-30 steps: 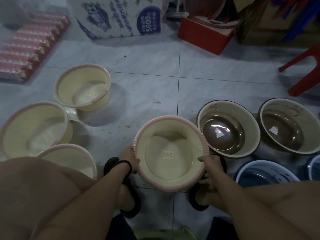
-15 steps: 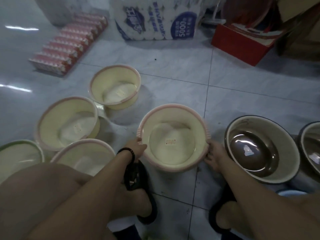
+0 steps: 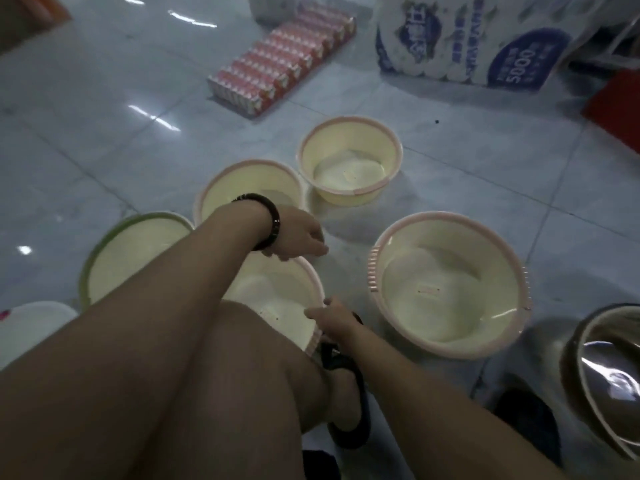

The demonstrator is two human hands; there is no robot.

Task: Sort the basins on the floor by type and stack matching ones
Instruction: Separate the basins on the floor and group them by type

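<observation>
- The big pink-rimmed basin (image 3: pixel 446 289) stands on the floor (image 3: pixel 467 174), just right of both hands.
- The smaller pink-rimmed basin (image 3: pixel 277 292) sits between your hands, against your knee (image 3: pixel 235 348).
- Your right hand (image 3: pixel 334 320) pinches its near rim; your left hand (image 3: pixel 298 237) curls over the far rim, grip unclear.

free: bare floor (image 3: pixel 86 133) far left | blocked: basins (image 3: pixel 446 289) crowd centre

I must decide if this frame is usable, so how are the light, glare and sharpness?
Head view: dim and bluish overall; white glare streaks on the glossy floor; a bright reflection inside the metal basin; the left hand and right hand at the near cream basin look softly blurred; the wide lens bends the tile joints.
</observation>
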